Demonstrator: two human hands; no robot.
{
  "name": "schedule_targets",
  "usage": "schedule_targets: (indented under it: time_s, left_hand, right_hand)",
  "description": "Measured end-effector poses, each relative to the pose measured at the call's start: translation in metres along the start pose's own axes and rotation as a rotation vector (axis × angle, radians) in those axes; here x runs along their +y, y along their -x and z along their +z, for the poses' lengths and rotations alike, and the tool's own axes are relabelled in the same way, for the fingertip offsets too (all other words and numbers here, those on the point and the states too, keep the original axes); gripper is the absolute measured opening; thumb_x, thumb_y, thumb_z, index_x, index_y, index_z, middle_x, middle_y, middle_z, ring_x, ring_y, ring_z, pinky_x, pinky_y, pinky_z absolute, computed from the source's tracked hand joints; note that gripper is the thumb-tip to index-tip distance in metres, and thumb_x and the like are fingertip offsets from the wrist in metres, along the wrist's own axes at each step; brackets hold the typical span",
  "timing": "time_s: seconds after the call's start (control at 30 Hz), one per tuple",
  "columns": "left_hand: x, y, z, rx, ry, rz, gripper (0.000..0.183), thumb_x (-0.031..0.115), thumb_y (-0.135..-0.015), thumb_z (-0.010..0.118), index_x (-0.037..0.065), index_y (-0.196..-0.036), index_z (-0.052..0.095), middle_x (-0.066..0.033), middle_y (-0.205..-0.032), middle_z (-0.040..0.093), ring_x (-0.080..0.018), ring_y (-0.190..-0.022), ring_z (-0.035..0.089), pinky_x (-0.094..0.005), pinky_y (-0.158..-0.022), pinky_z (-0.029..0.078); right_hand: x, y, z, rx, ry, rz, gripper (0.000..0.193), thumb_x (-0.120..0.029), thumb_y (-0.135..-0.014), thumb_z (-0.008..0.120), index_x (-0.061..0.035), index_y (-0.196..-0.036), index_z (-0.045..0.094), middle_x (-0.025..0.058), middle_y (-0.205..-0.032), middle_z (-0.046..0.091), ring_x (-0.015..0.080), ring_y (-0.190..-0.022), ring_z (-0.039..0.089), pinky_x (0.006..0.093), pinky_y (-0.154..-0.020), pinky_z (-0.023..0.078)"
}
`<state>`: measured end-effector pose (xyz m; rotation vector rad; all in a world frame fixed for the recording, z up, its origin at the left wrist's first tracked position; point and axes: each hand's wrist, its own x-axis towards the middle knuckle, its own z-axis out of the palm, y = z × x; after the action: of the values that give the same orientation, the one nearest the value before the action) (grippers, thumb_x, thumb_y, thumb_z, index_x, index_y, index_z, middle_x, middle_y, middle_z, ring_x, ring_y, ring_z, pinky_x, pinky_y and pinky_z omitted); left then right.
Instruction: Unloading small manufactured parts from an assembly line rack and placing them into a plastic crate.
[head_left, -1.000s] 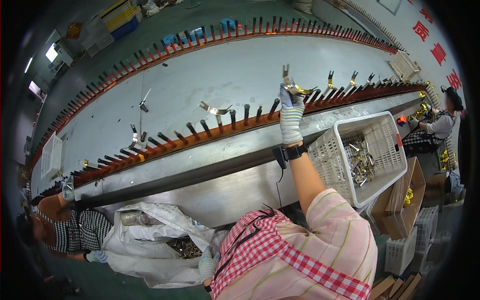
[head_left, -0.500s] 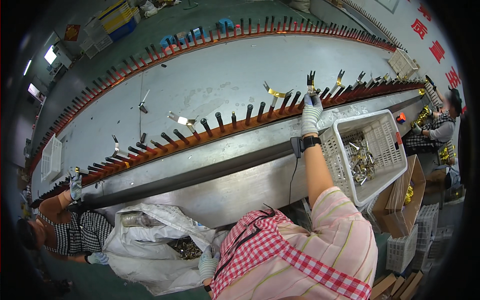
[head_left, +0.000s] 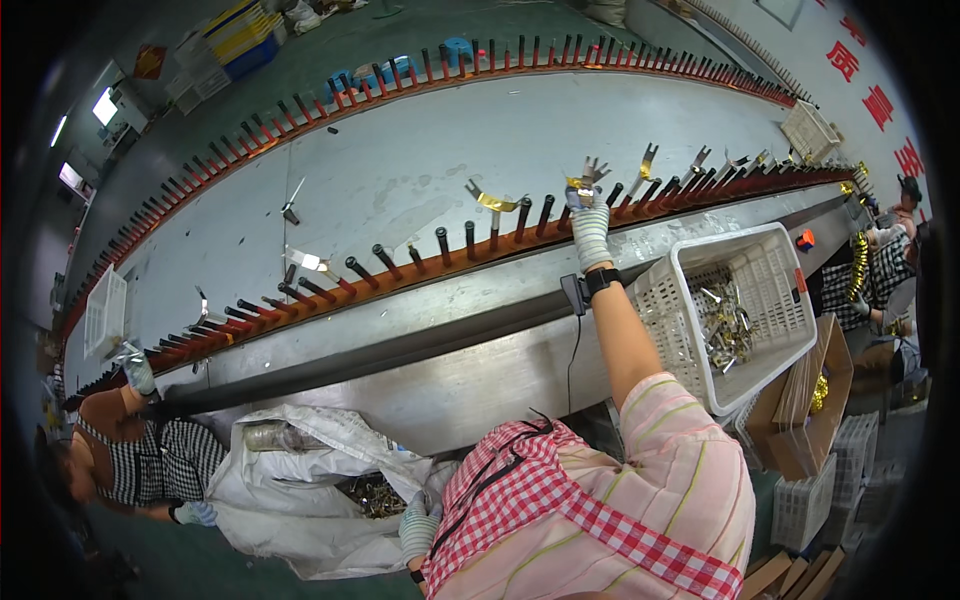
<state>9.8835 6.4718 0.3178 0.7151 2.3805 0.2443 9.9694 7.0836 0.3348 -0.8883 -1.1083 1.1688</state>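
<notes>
Head view | right hand [head_left: 590, 222] pinched a metal clip [head_left: 588, 178] at the peg rail [head_left: 420, 262] | left hand [head_left: 418, 522] low by the white sack [head_left: 300, 490], grip possibly closed, could not tell.

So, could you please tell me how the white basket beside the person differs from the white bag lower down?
The white plastic basket is rigid with lattice walls, while the white bag is soft and crumpled. The basket sits tilted at the right, against the conveyor's side; the bag slumps at the lower left. The right hand reaches away from the basket to the pegs; the left hand is at the bag. Both hold small metal parts.
</notes>
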Motion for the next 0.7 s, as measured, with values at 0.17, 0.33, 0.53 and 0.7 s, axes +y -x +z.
schedule_targets:
  time_s: [0.17,0.33,0.53,0.7]
  left_hand:
    - [0.030,0.004,0.010,-0.038,-0.013,-0.005,0.050,0.028,-0.075,0.057,-0.002,-0.114,0.049,-0.0239,-0.105,0.055,-0.0368,-0.096,0.053,-0.0400,-0.083,0.043]
    - [0.064,0.007,0.023,-0.004,0.030,0.001,0.049,0.027,-0.075,0.058,-0.003,-0.113,0.049,-0.0245,-0.102,0.056,-0.0373,-0.094,0.054,-0.0400,-0.080,0.043]
    - [0.083,0.003,0.044,-0.014,0.036,0.053,0.047,0.028,-0.075,0.057,-0.002,-0.110,0.050,-0.0243,-0.100,0.057,-0.0376,-0.091,0.055,-0.0407,-0.078,0.044]
    - [0.115,0.012,0.057,0.021,0.009,0.065,0.046,0.029,-0.076,0.056,-0.002,-0.109,0.051,-0.0241,-0.099,0.057,-0.0376,-0.091,0.055,-0.0406,-0.078,0.044]
  right_hand:
    - [-0.031,-0.018,-0.015,-0.195,-1.022,0.154,0.024,-0.009,-0.084,0.051,0.0033,-0.106,0.052,0.0106,-0.093,0.058,0.0188,-0.079,0.057,0.0313,-0.077,0.049]
    - [-0.105,-0.007,-0.056,-0.069,-0.670,-0.196,0.027,-0.006,-0.085,0.050,0.0013,-0.111,0.051,0.0119,-0.106,0.057,0.0174,-0.095,0.057,0.0268,-0.087,0.044]
    - [-0.089,-0.057,-0.136,0.455,-0.220,-0.317,0.021,-0.022,-0.081,0.061,-0.0030,-0.089,0.059,0.0017,-0.081,0.058,0.0118,-0.072,0.049,0.0268,-0.066,0.040]
    - [-0.048,-0.101,-0.192,0.500,-0.126,-0.167,0.018,-0.014,-0.080,0.061,-0.0026,-0.094,0.058,0.0014,-0.082,0.056,0.0121,-0.070,0.048,0.0267,-0.065,0.041]
